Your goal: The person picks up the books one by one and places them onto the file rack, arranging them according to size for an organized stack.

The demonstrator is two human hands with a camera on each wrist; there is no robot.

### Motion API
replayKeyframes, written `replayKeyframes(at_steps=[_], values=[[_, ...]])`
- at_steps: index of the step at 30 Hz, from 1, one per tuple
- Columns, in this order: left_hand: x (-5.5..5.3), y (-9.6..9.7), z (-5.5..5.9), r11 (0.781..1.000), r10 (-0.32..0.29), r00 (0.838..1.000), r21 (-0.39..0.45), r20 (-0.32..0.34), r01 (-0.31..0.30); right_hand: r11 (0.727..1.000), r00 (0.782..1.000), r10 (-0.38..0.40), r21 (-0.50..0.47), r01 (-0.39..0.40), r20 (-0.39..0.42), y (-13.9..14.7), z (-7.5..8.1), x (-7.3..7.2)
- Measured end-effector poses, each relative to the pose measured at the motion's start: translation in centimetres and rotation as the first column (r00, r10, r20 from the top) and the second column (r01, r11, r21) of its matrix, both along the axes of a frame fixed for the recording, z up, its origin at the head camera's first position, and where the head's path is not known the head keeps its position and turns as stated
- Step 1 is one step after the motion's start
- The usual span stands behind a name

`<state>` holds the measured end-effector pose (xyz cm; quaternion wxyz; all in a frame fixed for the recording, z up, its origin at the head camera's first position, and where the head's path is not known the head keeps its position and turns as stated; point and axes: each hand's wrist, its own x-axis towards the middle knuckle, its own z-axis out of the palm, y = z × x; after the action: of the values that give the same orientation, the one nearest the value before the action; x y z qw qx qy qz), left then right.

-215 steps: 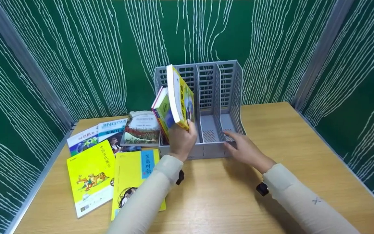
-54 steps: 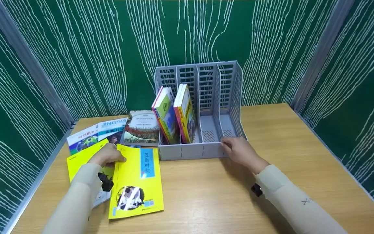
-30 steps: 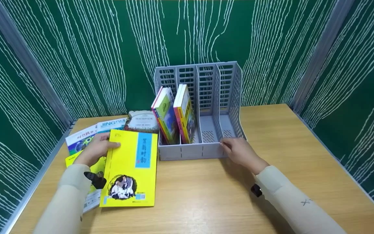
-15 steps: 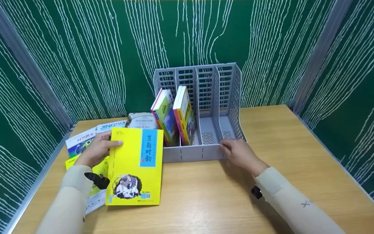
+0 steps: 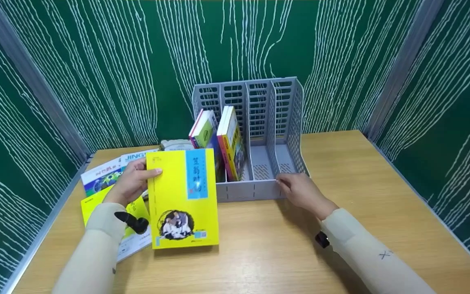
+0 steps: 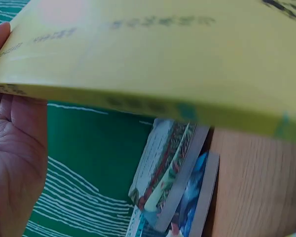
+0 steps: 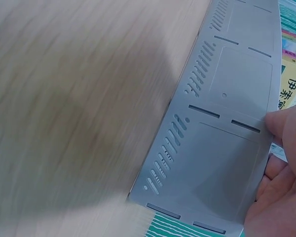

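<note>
My left hand [image 5: 129,183] grips a yellow book [image 5: 178,192] with a blue title panel by its upper left edge, thumb on the front cover. The book is raised off the table, its cover facing the head camera. In the left wrist view its spine [image 6: 148,104] crosses above the table. My right hand [image 5: 306,194] pinches the front edge of a grey file rack [image 5: 241,191] near its right corner; the right wrist view shows the thumb on that edge. Books with green covers [image 5: 206,130] stand in the leftmost compartment, and yellow-covered books [image 5: 231,143] in the second one.
Left of the rack, magazines [image 5: 102,175] and a pale-covered book [image 5: 176,145] lie overlapping, partly hidden. Another yellow book [image 5: 92,206] lies under my left forearm. Green walls with white streaks enclose the wooden table [image 5: 267,253].
A yellow book that my left hand held over the rack now stands in the second compartment. My left hand has since lifted another yellow book from the table and moved it rightward.
</note>
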<state>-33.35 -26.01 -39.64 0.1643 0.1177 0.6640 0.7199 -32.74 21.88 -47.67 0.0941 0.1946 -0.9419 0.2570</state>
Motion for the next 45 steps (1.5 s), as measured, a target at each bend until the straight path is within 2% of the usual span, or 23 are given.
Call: replayKeyframes(at_steps=[9,14,17,21,23,25,28,30,32,34,40,45], values=[[0.4,2.3,0.1,0.992,0.067,0.997,0.111,-0.027,-0.063,1.000,0.995,-0.013,0.000,0.013,0.102,0.1,0.9,0.1],[0.5,3.2,0.3,0.980,0.107,0.993,0.174,-0.042,-0.098,0.999,0.990,-0.021,-0.046,0.028,0.141,0.2,1.9,0.4],[0.6,4.0,0.5,0.969,0.138,0.989,0.214,-0.046,-0.126,0.994,0.995,-0.017,-0.106,0.027,0.094,0.1,3.0,0.7],[0.7,5.4,0.8,0.948,0.190,0.981,0.269,-0.043,-0.172,0.981,0.998,-0.019,-0.196,0.008,-0.053,-0.6,4.8,1.5],[0.9,6.3,1.0,0.936,0.219,0.975,0.292,-0.038,-0.198,0.971,0.989,-0.027,-0.239,-0.009,-0.146,-1.1,5.6,2.1],[1.0,7.2,1.1,0.927,0.244,0.969,0.303,-0.043,-0.220,0.961,0.968,-0.028,-0.272,-0.043,-0.249,-1.8,6.4,2.7],[1.5,8.8,1.2,0.911,0.292,0.955,0.316,-0.047,-0.263,0.950,0.921,-0.006,-0.290,-0.117,-0.390,-2.8,7.5,3.7],[1.9,10.1,1.3,0.895,0.334,0.941,0.327,-0.043,-0.303,0.943,0.894,0.025,-0.285,-0.169,-0.448,-3.4,8.0,4.3],[2.4,11.5,1.4,0.878,0.375,0.926,0.338,-0.042,-0.340,0.943,0.883,0.058,-0.264,-0.202,-0.466,-4.1,8.4,4.9],[2.9,12.8,1.5,0.861,0.409,0.912,0.348,-0.037,-0.372,0.948,0.884,0.085,-0.235,-0.214,-0.459,-4.7,8.6,5.5],[4.5,16.7,2.2,0.809,0.490,0.871,0.385,-0.023,-0.445,0.982,0.922,0.107,-0.105,-0.156,-0.371,-6.3,8.6,7.1],[5.7,19.2,2.4,0.769,0.551,0.834,0.393,-0.009,-0.504,0.996,0.925,0.085,0.039,-0.076,-0.371,-7.4,8.3,7.7]])
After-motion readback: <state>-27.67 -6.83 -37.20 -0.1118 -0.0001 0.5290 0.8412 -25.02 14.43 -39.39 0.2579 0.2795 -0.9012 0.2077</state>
